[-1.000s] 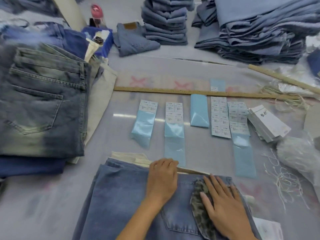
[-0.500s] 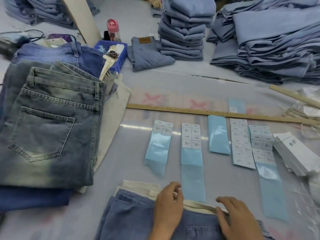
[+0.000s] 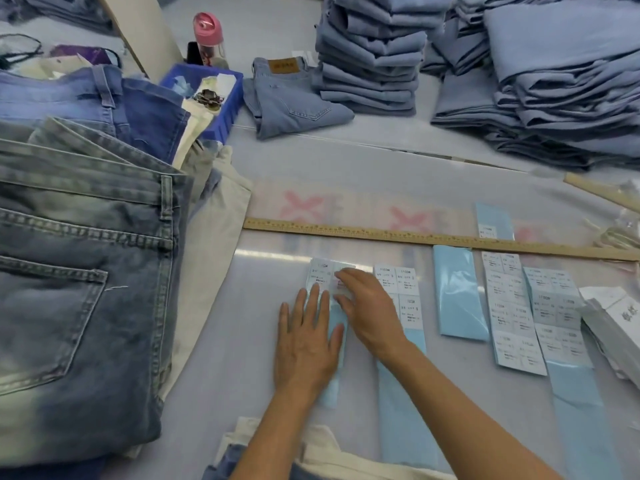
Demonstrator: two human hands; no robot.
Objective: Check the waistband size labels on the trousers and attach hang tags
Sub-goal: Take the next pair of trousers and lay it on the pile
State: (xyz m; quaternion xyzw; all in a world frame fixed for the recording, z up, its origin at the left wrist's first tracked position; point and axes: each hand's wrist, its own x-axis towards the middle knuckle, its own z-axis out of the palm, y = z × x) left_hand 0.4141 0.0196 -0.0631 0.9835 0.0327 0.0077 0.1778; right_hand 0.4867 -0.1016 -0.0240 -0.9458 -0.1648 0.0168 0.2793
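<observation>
Several pale blue backing strips with white size label stickers lie in a row on the table. My left hand (image 3: 306, 341) presses flat on the leftmost strip (image 3: 329, 393). My right hand (image 3: 367, 306) reaches across and pinches a white label sticker (image 3: 323, 275) at that strip's top end. A neighbouring strip (image 3: 398, 296) lies partly under my right wrist. The light blue trousers (image 3: 225, 462) with a cream layer (image 3: 318, 445) on them lie at the bottom edge, beneath my forearms. A stack of white hang tags (image 3: 620, 323) sits at the far right.
A wooden ruler (image 3: 415, 235) runs across behind the strips. A pile of washed jeans (image 3: 79, 271) fills the left side. At the back stand a blue bin (image 3: 221, 109), a pink-capped bottle (image 3: 209, 32), one folded pair (image 3: 291, 95) and tall denim stacks (image 3: 370, 53) (image 3: 554, 74).
Both hands left the trousers' waistband and moved forward to the leftmost sticker strip. The view tilted up, so the trousers slid to the bottom edge.
</observation>
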